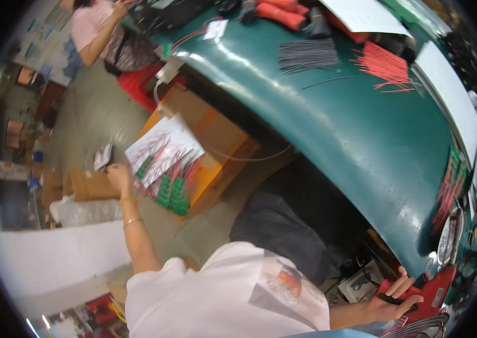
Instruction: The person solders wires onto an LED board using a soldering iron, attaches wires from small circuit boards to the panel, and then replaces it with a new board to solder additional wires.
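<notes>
My left hand [119,177] is stretched out to the left, past a cardboard box, its fingers bent together. Right by its fingertips shows a small dark and whitish item [103,156]; whether they grip it is unclear. Beside this hand, on the box [216,129], lie white paper sheets [181,128] and green circuit boards [172,194] with red wires. At the lower right my right hand [390,298] is closed around a red gun-shaped tool [436,290] with black parts, near the bench edge.
A green-topped bench [328,124] curves along the right, bearing grey wires [309,55], red wires [385,66], white boards and more wired circuit boards [451,183]. A white cable [249,158] hangs below its edge. Another person [94,31] sits at the far left. An open carton [91,186] stands left.
</notes>
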Tool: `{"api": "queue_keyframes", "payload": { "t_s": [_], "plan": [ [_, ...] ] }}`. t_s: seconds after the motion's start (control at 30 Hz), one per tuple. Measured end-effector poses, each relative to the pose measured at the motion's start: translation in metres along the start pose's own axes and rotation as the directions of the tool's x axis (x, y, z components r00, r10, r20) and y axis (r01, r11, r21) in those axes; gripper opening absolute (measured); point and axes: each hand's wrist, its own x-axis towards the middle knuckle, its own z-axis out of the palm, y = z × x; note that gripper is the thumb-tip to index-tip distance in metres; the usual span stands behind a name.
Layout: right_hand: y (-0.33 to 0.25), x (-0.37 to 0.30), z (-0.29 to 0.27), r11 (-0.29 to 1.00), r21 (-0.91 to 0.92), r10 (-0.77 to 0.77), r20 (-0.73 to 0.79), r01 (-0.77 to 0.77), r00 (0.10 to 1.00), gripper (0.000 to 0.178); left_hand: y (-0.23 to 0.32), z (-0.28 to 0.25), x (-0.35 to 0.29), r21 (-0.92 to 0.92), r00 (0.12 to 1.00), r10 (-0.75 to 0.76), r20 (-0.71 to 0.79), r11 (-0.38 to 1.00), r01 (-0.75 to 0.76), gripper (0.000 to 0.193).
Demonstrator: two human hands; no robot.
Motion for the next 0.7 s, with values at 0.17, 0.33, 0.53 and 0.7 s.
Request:
{"api": "queue_keyframes", "payload": {
  "t_s": [0.17,0.33,0.53,0.7],
  "plan": [
    [0.011,0.007,-0.019,1.0,0.009,0.0,0.036,-0.001,0.999,0.049,0.265,-0.143,-0.07,-0.643,0.783,0.544,-0.301,0.49,-0.588,0.01],
    [0.009,0.006,-0.016,0.997,-0.024,-0.076,0.053,0.077,0.996,0.049,0.42,-0.231,-0.201,-0.651,0.077,0.869,-0.489,-0.304,-0.696,0.013],
    [0.004,0.0,-0.02,0.995,-0.042,-0.094,-0.053,0.092,0.994,0.045,0.564,-0.228,-0.238,-0.778,0.532,0.785,-0.317,0.107,-0.62,0.046],
    [0.006,0.001,-0.025,0.99,-0.086,-0.129,-0.19,0.114,0.973,0.044,0.59,-0.215,-0.195,-0.897,0.513,0.814,0.273,0.408,-0.169,0.057]
  ]
}}
